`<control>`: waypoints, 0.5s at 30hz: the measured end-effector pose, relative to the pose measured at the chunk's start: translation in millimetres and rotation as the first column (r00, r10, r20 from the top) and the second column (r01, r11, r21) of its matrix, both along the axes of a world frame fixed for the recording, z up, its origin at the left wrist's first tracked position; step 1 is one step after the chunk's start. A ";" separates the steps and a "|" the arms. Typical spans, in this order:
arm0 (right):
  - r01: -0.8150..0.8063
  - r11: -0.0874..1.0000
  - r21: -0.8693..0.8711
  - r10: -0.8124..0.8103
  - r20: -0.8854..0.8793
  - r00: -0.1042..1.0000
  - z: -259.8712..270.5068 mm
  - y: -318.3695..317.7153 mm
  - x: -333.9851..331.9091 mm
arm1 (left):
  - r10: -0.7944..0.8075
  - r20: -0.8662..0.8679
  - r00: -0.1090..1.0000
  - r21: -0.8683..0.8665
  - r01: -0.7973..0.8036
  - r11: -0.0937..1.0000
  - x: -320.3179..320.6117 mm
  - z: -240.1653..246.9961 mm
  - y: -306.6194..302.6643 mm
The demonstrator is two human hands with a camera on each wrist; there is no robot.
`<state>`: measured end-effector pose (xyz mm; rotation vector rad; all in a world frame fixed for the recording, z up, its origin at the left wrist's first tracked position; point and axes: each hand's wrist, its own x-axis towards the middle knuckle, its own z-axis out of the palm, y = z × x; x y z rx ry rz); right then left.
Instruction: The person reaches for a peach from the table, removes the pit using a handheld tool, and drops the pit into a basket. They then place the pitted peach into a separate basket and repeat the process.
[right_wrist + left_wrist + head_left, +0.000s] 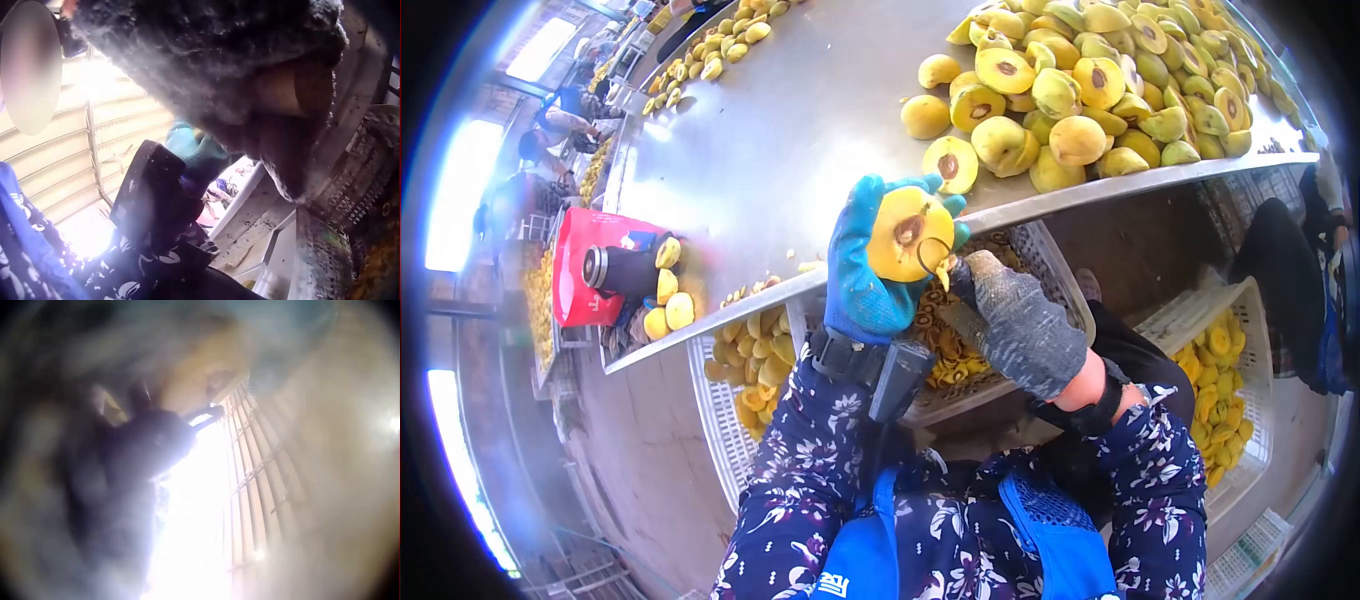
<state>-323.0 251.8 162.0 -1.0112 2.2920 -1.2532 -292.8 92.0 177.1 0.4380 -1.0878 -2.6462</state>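
In the head view, the left hand [870,270], in a blue-green glove, holds a halved yellow fruit [897,232] with its cut face and brown pit hollow up. Fingers curl round its far and side edges. The right hand [1028,325], in a grey glove, grips the dark handle of a small tool; its thin metal loop [935,257] touches the lower right of the cut face, with a bit of yellow flesh hanging there. The left wrist view is blurred, showing a dark tool shape and part of the fruit [206,375]. In the right wrist view, the grey glove [231,69] hides the tool.
A metal table [800,130] bears a large pile of halved fruit [1080,140] at upper right. Beneath the hands is a crate [1055,270] with scraps; crates of fruit stand left and right. A red bag [580,260] and black flask [630,272] sit at left. People are in the background.
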 end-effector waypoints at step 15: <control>0.182 0.900 -0.396 -0.306 -0.277 0.911 22.4 -25.9 -19.8 | 0.001 -0.129 0.992 -0.610 -0.080 0.789 14.7 -17.7 6.7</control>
